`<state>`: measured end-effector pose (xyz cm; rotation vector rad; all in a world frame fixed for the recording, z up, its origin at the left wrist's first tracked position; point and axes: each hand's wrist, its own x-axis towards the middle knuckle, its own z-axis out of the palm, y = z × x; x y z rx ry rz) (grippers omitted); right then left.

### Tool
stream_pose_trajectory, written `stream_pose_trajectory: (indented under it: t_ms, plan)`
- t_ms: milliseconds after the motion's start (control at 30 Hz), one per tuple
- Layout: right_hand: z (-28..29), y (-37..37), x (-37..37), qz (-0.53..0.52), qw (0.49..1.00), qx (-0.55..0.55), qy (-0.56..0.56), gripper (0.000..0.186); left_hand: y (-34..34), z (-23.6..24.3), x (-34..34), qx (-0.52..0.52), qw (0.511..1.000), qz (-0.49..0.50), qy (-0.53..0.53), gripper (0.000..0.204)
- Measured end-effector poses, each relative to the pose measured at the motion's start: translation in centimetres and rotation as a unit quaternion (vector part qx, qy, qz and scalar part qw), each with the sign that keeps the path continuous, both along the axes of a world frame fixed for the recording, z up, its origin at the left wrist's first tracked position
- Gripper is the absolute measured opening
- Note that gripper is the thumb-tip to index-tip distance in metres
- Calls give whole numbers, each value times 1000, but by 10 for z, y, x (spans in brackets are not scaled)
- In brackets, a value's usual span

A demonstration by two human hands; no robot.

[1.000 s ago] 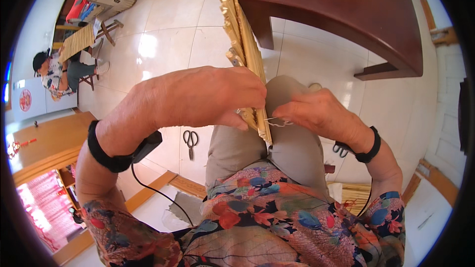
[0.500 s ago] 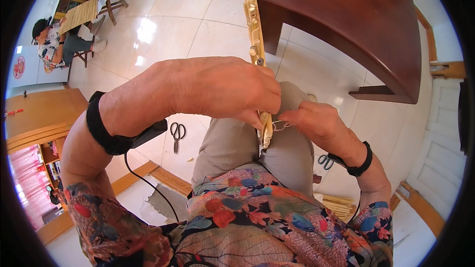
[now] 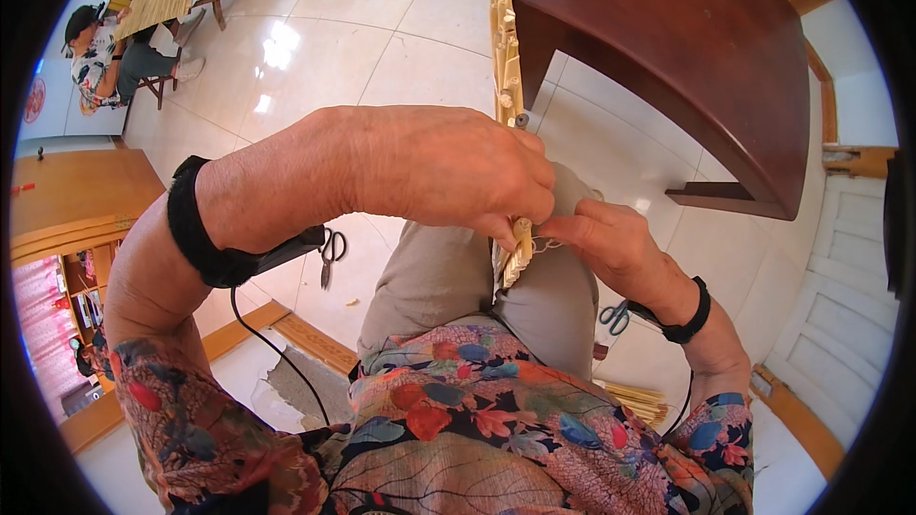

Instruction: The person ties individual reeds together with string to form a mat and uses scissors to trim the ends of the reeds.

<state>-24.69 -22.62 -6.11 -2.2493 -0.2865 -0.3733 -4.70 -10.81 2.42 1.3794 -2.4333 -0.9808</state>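
Observation:
A mat of thin pale sticks (image 3: 507, 57), seen nearly edge-on with its stick ends showing, stands upright over my lap. My left hand (image 3: 468, 167) is closed over its near part, the thumb pressed against the side facing me. My right hand (image 3: 615, 240) is closed in a pinch just right of the mat's near end. A thin pale cord (image 3: 546, 245) loops between the mat and the right fingertips. The fingertips hide exactly how the cord is gripped. My left fingers beyond the mat are hidden too.
A dark red wooden table (image 3: 668, 29) stands ahead to the right. Scissors (image 3: 329, 257) lie on the floor at left, another pair (image 3: 615, 319) near my right wrist. A bundle of sticks (image 3: 637, 401) lies at lower right. Far left, a seated person (image 3: 100, 67) holds a stick mat.
The mat's near end has turned, so more of its stick ends show. It sits slightly further right in view. Both hands keep nearly the same hold; the whole view has shifted a little.

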Motion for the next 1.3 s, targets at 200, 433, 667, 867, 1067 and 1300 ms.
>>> stream_pose_trajectory:
  t_ms: [200, 433, 667, 867, 1067, 1300]
  plan:
    - [1, 2, 1, 5, 1000, 13, 16, 31, 1, 1, -1, 7, 1000, 14, 5, 31]
    - [4, 4, 3, 6, 1000, 10, 19, 33, -1, -1, 1, 6, 1000, 9, 4, 30]
    - [6, 7, 4, 2, 1000, 21, 22, 28, -1, -1, 1, -7, 1000, 0, 4, 30]
    - [6, 7, 5, 5, 1000, 19, 23, 27, -2, -1, 1, -6, 1000, 1, 4, 29]
    - [6, 7, 7, 12, 999, 23, 29, 25, -1, -2, 1, -17, 1000, 0, 3, 27]
    - [7, 10, 10, 10, 999, 27, 22, 19, -2, -2, 1, -12, 1000, 6, 10, 25]
